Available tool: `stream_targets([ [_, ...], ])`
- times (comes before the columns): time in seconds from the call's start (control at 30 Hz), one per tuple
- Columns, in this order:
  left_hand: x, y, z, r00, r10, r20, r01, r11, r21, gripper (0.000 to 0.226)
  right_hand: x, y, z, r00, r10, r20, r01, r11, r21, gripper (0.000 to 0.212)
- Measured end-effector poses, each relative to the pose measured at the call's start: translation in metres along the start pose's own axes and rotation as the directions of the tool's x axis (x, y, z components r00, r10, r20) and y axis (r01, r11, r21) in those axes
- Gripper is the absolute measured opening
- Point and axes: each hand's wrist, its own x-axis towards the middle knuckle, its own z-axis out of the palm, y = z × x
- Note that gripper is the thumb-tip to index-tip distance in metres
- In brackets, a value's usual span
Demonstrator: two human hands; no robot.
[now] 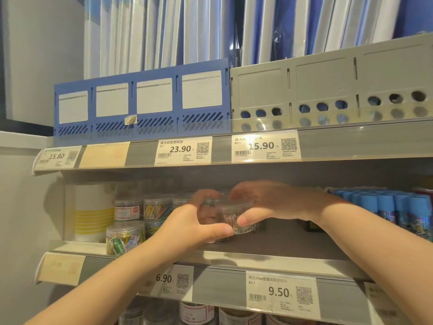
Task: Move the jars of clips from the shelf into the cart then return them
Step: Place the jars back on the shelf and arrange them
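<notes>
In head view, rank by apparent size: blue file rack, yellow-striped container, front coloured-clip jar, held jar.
1. blue file rack
2. yellow-striped container
3. front coloured-clip jar and held jar: alike; the held one is partly hidden, so unranked.

The upper shelf (351,139) bears two file racks, one blue rack (140,99) with four label panels and one grey rack (328,90) with three sections of three round holes each; four price tags (185,150) line its front edge and four more the middle shelf's (293,242). At the middle shelf's left end stand one yellow-striped roll (93,212) and four plainly visible jars of clips (125,238); the blue-capped tubes (386,207) at its right end are too crowded to count. The left grip (192,227) and right grip (269,200) hold one clear jar (227,208).
</notes>
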Motion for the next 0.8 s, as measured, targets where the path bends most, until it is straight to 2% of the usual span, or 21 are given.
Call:
stream_targets([
  [0.07, 0.0, 0.0, 0.0, 1.0, -0.006, -0.012, 0.006, 1.0, 0.002, 0.071, 0.004, 0.005, -0.004, 0.996, 0.059, -0.072, -0.056, 0.997, 0.045, 0.044],
  [0.27, 0.0, 0.001, 0.0, 1.0, -0.004, 0.02, 0.0, 0.979, 0.205, 0.049, 0.012, 0.024, -0.013, 0.92, 0.234, -0.314, -0.2, 0.97, 0.138, 0.039],
  [0.4, -0.001, 0.001, 0.0, 0.999, 0.017, 0.045, -0.028, 0.967, 0.255, 0.048, 0.018, 0.042, -0.007, 0.842, 0.385, -0.376, -0.384, 0.92, 0.081, 0.057],
  [0.5, -0.001, -0.001, 0.0, 0.997, 0.026, 0.073, -0.046, 0.958, 0.284, 0.047, 0.022, 0.054, 0.003, 0.812, 0.426, -0.399, -0.464, 0.886, 0.001, 0.056],
  [0.8, 0.003, -0.005, -0.002, 0.99, 0.052, 0.134, -0.087, 0.957, 0.276, 0.048, 0.028, 0.06, 0.019, 0.816, 0.368, -0.445, -0.406, 0.914, 0.011, 0.07],
])
